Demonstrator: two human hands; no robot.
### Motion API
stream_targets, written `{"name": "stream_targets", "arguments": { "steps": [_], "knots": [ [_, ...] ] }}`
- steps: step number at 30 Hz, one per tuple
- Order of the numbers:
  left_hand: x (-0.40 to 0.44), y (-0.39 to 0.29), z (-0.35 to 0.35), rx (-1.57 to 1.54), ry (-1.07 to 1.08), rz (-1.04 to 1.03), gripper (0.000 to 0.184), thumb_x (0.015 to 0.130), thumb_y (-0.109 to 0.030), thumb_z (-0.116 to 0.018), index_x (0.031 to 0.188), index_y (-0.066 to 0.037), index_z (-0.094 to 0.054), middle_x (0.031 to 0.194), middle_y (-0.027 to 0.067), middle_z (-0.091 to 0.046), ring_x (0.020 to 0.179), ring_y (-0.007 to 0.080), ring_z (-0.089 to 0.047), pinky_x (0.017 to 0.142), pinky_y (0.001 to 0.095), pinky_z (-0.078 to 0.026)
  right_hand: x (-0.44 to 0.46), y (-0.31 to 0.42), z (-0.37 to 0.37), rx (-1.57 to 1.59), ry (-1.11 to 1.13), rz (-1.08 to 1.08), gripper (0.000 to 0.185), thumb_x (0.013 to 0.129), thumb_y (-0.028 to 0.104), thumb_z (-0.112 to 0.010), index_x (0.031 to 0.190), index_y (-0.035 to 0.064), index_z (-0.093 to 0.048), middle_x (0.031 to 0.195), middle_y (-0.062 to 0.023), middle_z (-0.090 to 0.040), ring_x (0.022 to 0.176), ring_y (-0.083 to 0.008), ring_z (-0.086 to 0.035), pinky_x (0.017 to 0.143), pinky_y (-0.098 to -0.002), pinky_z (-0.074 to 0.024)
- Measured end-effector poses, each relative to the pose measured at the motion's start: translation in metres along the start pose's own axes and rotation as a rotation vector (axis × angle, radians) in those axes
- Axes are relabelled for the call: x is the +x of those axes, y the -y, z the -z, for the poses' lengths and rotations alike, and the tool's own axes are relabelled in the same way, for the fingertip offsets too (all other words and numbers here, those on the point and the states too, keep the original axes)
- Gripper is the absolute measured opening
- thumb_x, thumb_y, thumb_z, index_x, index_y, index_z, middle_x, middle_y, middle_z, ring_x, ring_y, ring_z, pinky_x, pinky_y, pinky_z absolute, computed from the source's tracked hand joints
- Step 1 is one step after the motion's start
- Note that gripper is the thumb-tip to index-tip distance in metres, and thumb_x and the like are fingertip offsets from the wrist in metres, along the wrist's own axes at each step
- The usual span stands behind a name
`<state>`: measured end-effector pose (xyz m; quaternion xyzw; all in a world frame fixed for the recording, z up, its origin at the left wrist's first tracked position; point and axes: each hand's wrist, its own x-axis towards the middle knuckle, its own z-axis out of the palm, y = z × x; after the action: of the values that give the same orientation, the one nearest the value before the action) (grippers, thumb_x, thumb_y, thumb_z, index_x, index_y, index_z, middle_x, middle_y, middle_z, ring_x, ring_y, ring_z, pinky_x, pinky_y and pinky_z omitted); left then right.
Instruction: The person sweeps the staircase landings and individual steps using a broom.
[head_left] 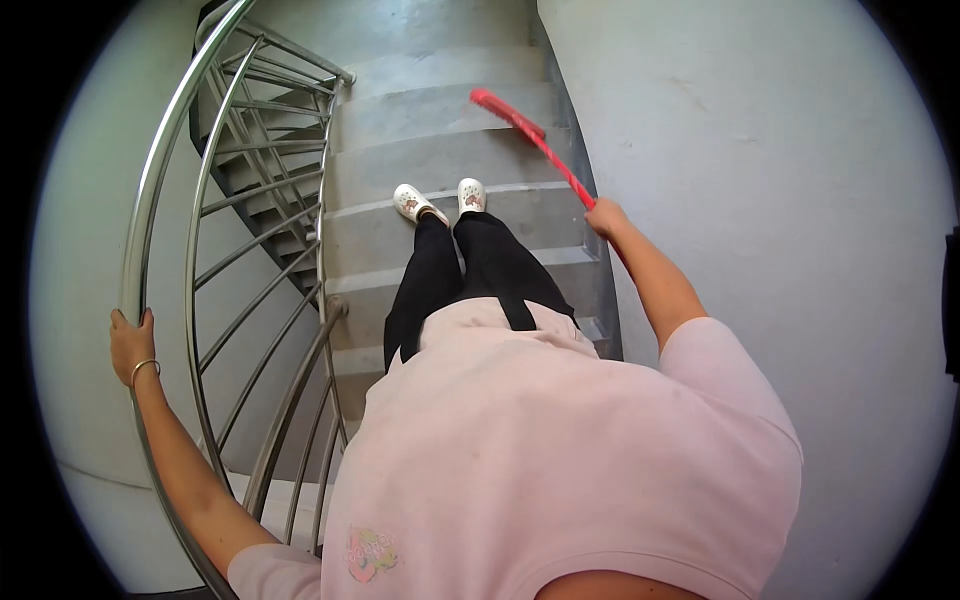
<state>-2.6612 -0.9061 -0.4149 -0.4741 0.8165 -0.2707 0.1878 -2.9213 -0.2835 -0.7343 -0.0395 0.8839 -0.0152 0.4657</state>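
A red brush [530,128] slanted out over a flight of grey steps [365,240], its twisted handle [567,172] gripped at the near end by a person's right hand [606,218], the fingers curled closed around it. From that hand the brush ran forward and to the left, its long axis on a diagonal across the stairs, with the bristled head [505,110] farthest from the grip, beyond the person's white clogs [472,196] and a little to the right of them; whether the bristles met a step could not be told. The right hand was by far the nearer of the two, just beside the pale wall [760,200] lining that side. Well apart from the brush, the left hand [132,345], a bracelet [145,367] at its wrist, was wrapped around a shiny metal handrail [151,170] that ran forward along the stairs' left side. Between the two hands, the clogs stood just apart on the steps, below black trousers [425,275] and a pink shirt [560,430].
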Motion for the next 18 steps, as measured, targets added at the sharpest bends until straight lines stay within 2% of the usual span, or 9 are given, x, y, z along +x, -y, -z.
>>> {"name": "stream_targets", "arguments": {
  "steps": [1, 5, 11, 13, 14, 16, 17, 18],
  "knots": [
    [0.0, -0.001, 0.001, 0.009, 0.024, 0.006, 0.044, 0.068, -0.041, -0.051, 0.095, -0.008, -0.04, 0.095, 0.0134, -0.051, 0.081, 0.0328, -0.052, 0.064, 0.0418, -0.043, -0.001, 0.016, 0.016, 0.018, 0.023, -0.05, 0.022, 0.067, 0.015, -0.048, 0.082, 0.0001, -0.054, 0.063, -0.02, -0.055, 0.053, -0.0292, -0.055, 0.052, -0.0353, -0.0448],
    [0.0, -0.001, 0.004, 0.032, 0.023, 0.005, 0.044, 0.068, -0.041, -0.051, 0.096, -0.008, -0.04, 0.093, 0.0139, -0.052, 0.079, 0.033, -0.052, 0.064, 0.0418, -0.043, 0.0, 0.034, 0.04, 0.045, -0.013, -0.104, 0.023, 0.067, 0.012, -0.045, 0.083, -0.0027, -0.052, 0.062, -0.0196, -0.055, 0.052, -0.0289, -0.055, 0.051, -0.0358, -0.0448],
    [0.001, 0.002, -0.005, 0.003, 0.002, -0.007, 0.044, 0.068, -0.041, -0.051, 0.095, -0.008, -0.04, 0.091, 0.0143, -0.052, 0.079, 0.0327, -0.052, 0.063, 0.0416, -0.043, -0.038, 0.009, 0.03, 0.23, -0.085, -0.109, 0.023, 0.069, 0.013, -0.049, 0.085, -0.003, -0.047, 0.055, -0.0152, -0.052, 0.044, -0.0241, -0.052, 0.04, -0.0336, -0.0414],
    [-0.004, -0.004, 0.006, 0.007, 0.028, 0.0, 0.044, 0.068, -0.04, -0.051, 0.096, -0.008, -0.041, 0.091, 0.0143, -0.051, 0.078, 0.0324, -0.052, 0.062, 0.0413, -0.043, -0.062, 0.017, 0.029, 0.356, -0.008, -0.118, 0.015, 0.072, 0.014, -0.05, 0.08, 0.0013, -0.047, 0.052, -0.008, -0.047, 0.037, -0.0172, -0.045, 0.034, -0.03, -0.0364],
    [-0.004, -0.002, 0.004, 0.003, 0.03, 0.0, 0.044, 0.068, -0.04, -0.051, 0.096, -0.008, -0.041, 0.091, 0.0143, -0.051, 0.078, 0.0324, -0.052, 0.062, 0.0413, -0.043, -0.064, 0.018, 0.027, 0.352, -0.011, -0.119, 0.015, 0.072, 0.014, -0.05, 0.08, 0.0013, -0.047, 0.052, -0.008, -0.047, 0.037, -0.0172, -0.045, 0.034, -0.03, -0.0364],
    [-0.003, -0.001, 0.0, -0.03, -0.039, -0.037, 0.044, 0.068, -0.04, -0.051, 0.097, -0.008, -0.041, 0.091, 0.0141, -0.051, 0.079, 0.0323, -0.052, 0.062, 0.0411, -0.044, -0.066, 0.02, 0.02, 0.808, 0.26, -0.294, 0.009, 0.075, 0.013, -0.048, 0.075, 0.0053, -0.045, 0.051, -0.0025, -0.041, 0.035, -0.0119, -0.038, 0.032, -0.0255, -0.0325],
    [-0.002, 0.0, -0.002, -0.032, -0.037, -0.039, 0.044, 0.068, -0.04, -0.051, 0.097, -0.008, -0.041, 0.091, 0.0141, -0.051, 0.079, 0.0323, -0.052, 0.062, 0.0411, -0.044, -0.065, 0.022, 0.017, 0.924, 0.288, -0.32, 0.014, 0.071, 0.009, -0.051, 0.064, 0.005, -0.04, 0.048, -0.0038, -0.039, 0.034, -0.0131, -0.035, 0.032, -0.028, -0.0318],
    [-0.002, 0.0, -0.002, -0.025, -0.032, -0.029, 0.044, 0.068, -0.04, -0.051, 0.097, -0.008, -0.041, 0.091, 0.014, -0.051, 0.079, 0.0323, -0.052, 0.062, 0.0412, -0.043, -0.061, 0.024, 0.015, 0.922, 0.29, -0.321, 0.014, 0.071, 0.009, -0.051, 0.064, 0.005, -0.04, 0.048, -0.0038, -0.039, 0.034, -0.0131, -0.035, 0.032, -0.028, -0.0318]
  ]
}}
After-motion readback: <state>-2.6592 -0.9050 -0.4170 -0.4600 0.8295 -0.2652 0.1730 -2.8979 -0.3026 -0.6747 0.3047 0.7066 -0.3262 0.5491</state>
